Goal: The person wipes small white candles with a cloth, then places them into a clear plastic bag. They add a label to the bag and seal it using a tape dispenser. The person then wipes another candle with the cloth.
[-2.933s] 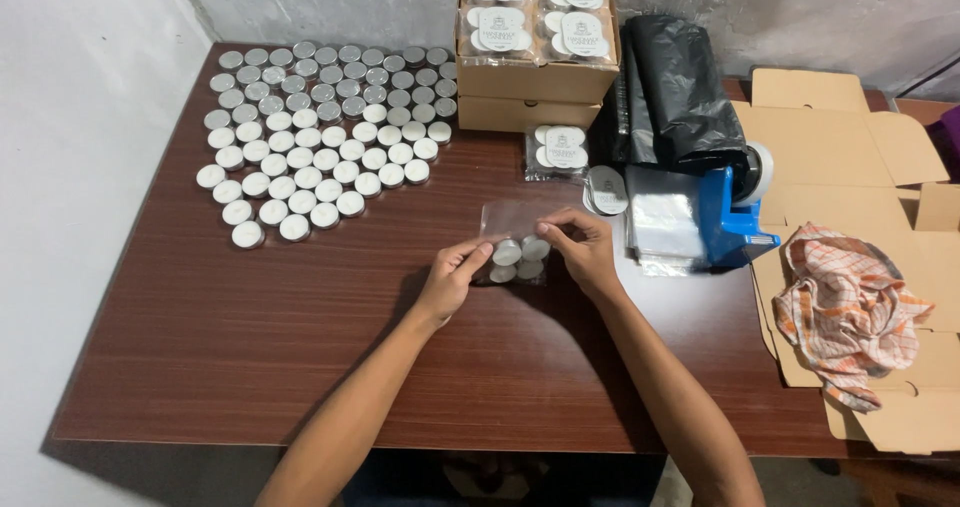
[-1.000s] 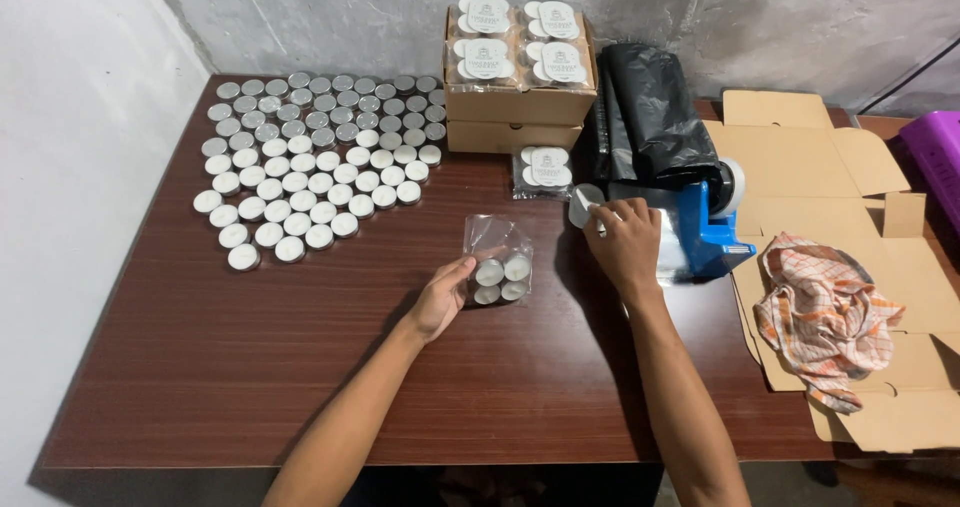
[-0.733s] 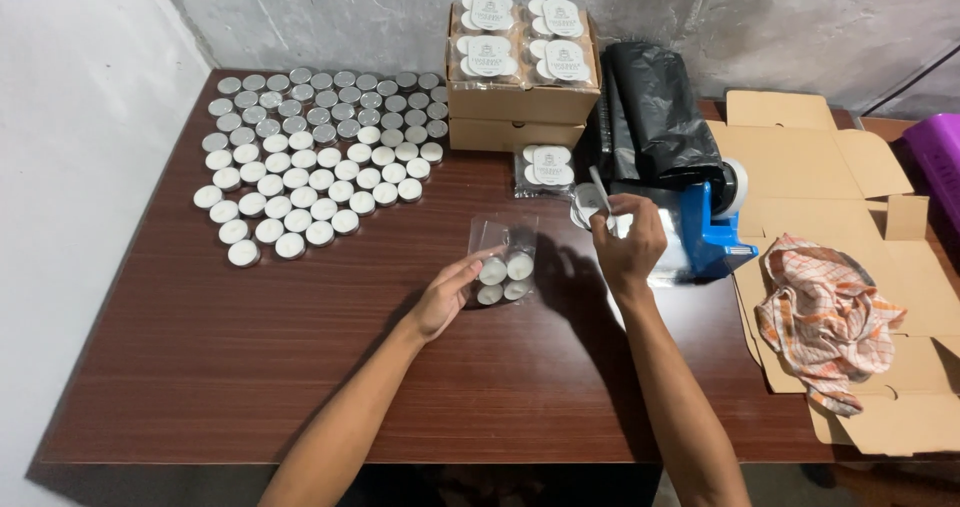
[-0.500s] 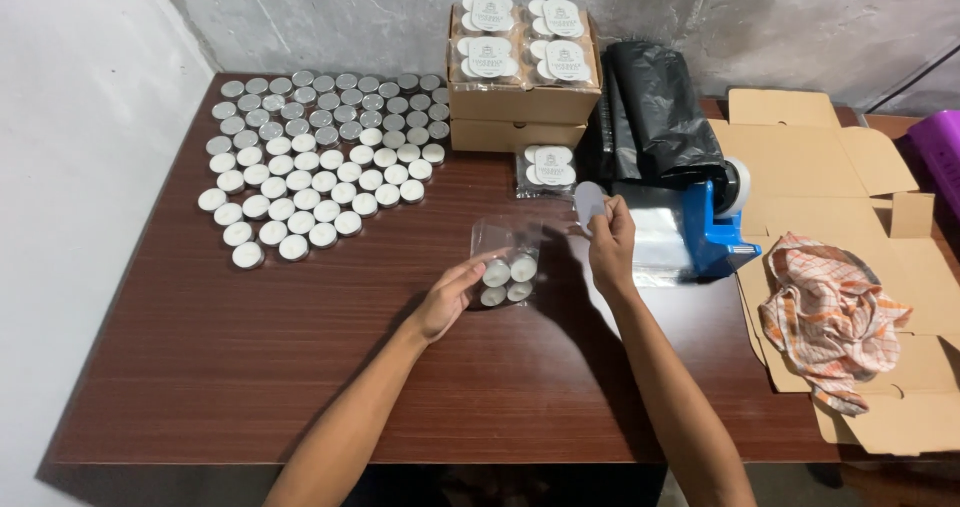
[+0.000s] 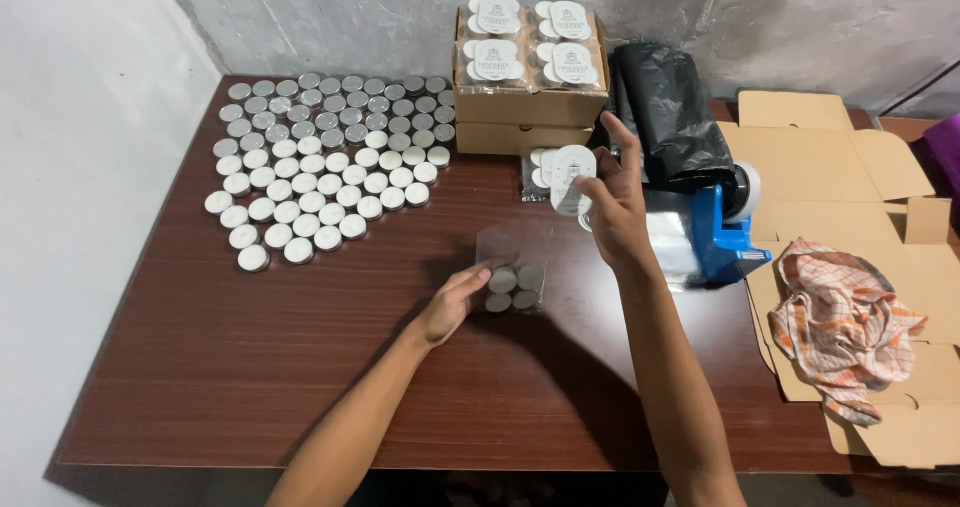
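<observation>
Right hand (image 5: 612, 207) pinching round white label (image 5: 571, 179) | left hand (image 5: 455, 302) spread, steadying clear bag (image 5: 512, 267)

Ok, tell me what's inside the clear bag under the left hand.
The clear bag holds four small round silver-rimmed tealights in a two-by-two cluster. The left hand covers its left edge, hiding anything there.

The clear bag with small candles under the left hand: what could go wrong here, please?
1. The clear bag looks open at its top, and the left hand only presses one edge; the tea lights inside might roll out if it shifts.
2. The right hand holds the white label by the fingertips in the air; it could bend or land crooked.
3. The loose tea lights lie close by; a sweeping forearm may scatter them.
</observation>
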